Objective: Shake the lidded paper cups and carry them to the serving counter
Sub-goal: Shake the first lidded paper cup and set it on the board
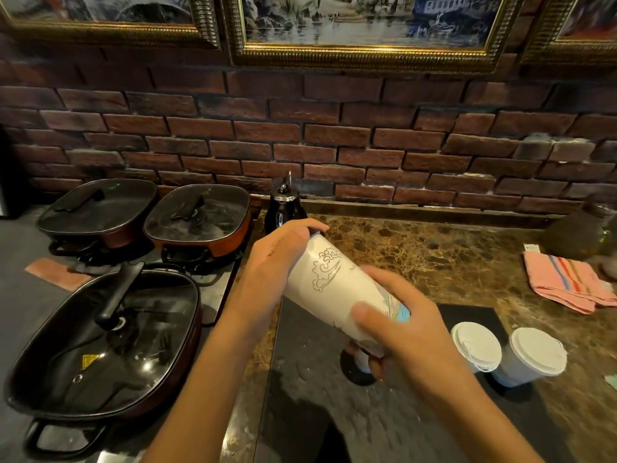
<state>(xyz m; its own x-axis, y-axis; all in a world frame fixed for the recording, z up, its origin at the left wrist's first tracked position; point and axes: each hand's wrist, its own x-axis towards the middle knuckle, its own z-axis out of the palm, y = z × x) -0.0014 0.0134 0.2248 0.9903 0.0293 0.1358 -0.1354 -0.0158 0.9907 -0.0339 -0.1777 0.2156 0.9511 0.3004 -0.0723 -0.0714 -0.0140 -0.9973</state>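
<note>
The paper cup [329, 285] is held tilted above the desk [444, 259], lid end toward 11 o'clock, with the left hand [277, 259] curled over the lid and the right hand [397, 329] wrapped around the base; this end-to-end grip probably keeps the lid seated during shaking. Two more lidded cups [475, 349] [534, 360] stand upright side by side at 4 o'clock, on a dark mat [334, 412]. Lidded electric pans [103, 349] sit at 9 o'clock.

Left hand [280, 259], right hand [397, 325] gripping.
</note>
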